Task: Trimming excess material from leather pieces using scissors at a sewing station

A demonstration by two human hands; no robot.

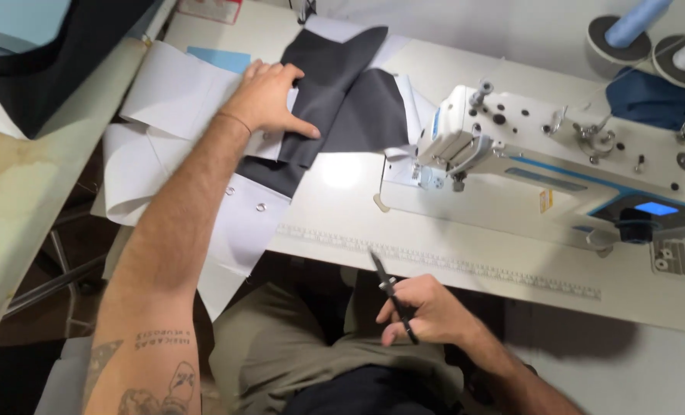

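Left hand: my left hand (pixel 269 100) lies flat at about 11 o'clock in my view, palm down, fingers spread and thumb stretched toward 3 o'clock; its grip pinches nothing, it only presses on cloth.
Dark fabric: the dark grey fabric (pixel 342 84) lies on the surface at 12 o'clock, folded over itself, with my left thumb touching its left edge.
White fabric: the white fabric (pixel 173 92) sits under my left palm and runs down toward 8 o'clock, hanging over the surface edge; I see small metal snaps (pixel 261 207) on the part near my forearm.
Right hand: my right hand (pixel 427 311) is low at 5 o'clock, above my lap and just off the near edge of the surface; its grip is pressed together around the scissors (pixel 392 296).
Scissors: dark, slim, the tip pointing toward 11 o'clock, with the blades together as far as I can tell.
Sewing machine: the white sewing machine (pixel 558 154) stands at 2 o'clock, its needle end just beside the dark fabric's right edge.
Ruler strip: a measuring strip (pixel 465 265) runs along the near edge of the surface, between the machine and my right hand.
Thread cones: two thread cones (pixel 638 23) stand at 1 o'clock, behind the machine.
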